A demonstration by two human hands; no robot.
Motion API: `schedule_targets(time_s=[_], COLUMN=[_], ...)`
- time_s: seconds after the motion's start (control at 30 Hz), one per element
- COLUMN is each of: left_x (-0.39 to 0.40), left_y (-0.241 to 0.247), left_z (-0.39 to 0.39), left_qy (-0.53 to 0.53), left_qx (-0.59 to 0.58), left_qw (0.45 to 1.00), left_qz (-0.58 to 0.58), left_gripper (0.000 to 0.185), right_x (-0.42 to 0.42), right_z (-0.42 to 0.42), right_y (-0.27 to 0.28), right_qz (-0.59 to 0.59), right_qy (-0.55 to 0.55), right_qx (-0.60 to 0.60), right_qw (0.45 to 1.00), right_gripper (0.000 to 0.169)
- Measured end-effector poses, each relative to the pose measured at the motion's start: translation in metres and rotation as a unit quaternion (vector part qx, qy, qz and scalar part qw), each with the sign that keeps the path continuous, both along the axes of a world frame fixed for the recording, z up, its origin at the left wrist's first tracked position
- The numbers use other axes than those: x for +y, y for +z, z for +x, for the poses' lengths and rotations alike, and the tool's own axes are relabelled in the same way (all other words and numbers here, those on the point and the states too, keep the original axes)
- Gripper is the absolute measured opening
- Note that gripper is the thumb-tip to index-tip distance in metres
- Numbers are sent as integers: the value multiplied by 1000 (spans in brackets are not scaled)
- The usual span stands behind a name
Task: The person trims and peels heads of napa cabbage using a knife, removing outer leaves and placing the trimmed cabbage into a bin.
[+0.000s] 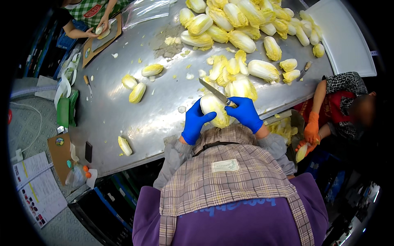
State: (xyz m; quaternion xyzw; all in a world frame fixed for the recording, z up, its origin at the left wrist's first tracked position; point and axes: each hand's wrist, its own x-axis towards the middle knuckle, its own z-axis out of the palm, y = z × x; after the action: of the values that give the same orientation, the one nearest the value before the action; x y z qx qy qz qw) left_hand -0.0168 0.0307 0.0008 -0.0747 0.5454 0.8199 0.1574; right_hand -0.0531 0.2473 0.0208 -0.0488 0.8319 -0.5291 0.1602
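Both my hands wear blue gloves. My left hand (197,121) grips the side of a napa cabbage (212,107), thumb across its front, close to my apron at the table's near edge. In my right hand (246,112) is a kitchen knife (215,91), its blade pointing up and left past the cabbage's top end. Fingers of that hand also rest at the cabbage's right side. Just beyond lie a peeled-looking napa cabbage (241,89) and a heap of loose cabbage leaves (226,67).
A large pile of napa cabbages (231,18) covers the far side of the steel table (104,120). Two other knives lie there, one at left (88,86), one at right (305,70). Co-workers' hands hold cabbage at far left (103,29) and right (312,132). A phone (88,152) lies near the left edge.
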Motion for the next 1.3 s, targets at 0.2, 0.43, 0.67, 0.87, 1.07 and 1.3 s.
schedule_targets(time_s=[0.2,0.43,0.67,0.87,1.07,1.3], left_x=[-9,-2,14,12,5,-7], left_y=[-12,-12,-33,-28,-10,-6], left_z=[4,-4,-7,-8,-19,-14], left_qy=[-1,-65,-26,-53,-104,-130], left_qx=[-25,-28,-17,-53,-27,-37], left_qw=[1000,997,996,996,992,988], left_qz=[14,-27,-84,-44,-68,-71], left_gripper=[68,49,47,38,42,54], right_x=[-8,-8,0,7,17,13], right_z=[4,11,7,1,0,-1], right_y=[-12,-11,-2,-1,-19,7], right_qz=[28,55,78,116,70,87], right_qy=[-32,-13,-13,23,-8,16], right_qx=[34,112,100,110,118,95], right_qw=[999,992,992,987,990,992], right_gripper=[31,31,23,22,27,24])
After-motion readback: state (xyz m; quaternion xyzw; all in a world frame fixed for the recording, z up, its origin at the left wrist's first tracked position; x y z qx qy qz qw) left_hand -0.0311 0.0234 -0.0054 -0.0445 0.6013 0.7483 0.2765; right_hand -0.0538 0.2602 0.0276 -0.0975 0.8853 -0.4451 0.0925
